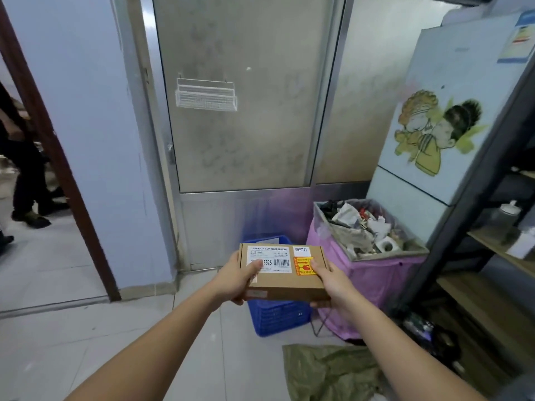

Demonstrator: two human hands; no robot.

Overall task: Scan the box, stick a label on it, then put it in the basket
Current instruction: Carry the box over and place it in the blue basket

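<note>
Two bare arms show, with no sleeves on them. The left hand (236, 280) and the right hand (333, 285) wear no gloves, rings or watch.

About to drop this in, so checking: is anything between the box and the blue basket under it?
Nothing visible. The box, held by the left hand and right hand, hovers over the blue basket. The box hides the basket's inside, so that part cannot be checked.

Pale tiled floor (72, 328), bluish wall (86, 111), frosted-glass door (246, 125), and a dark shelving rack (492, 212) at right.
</note>
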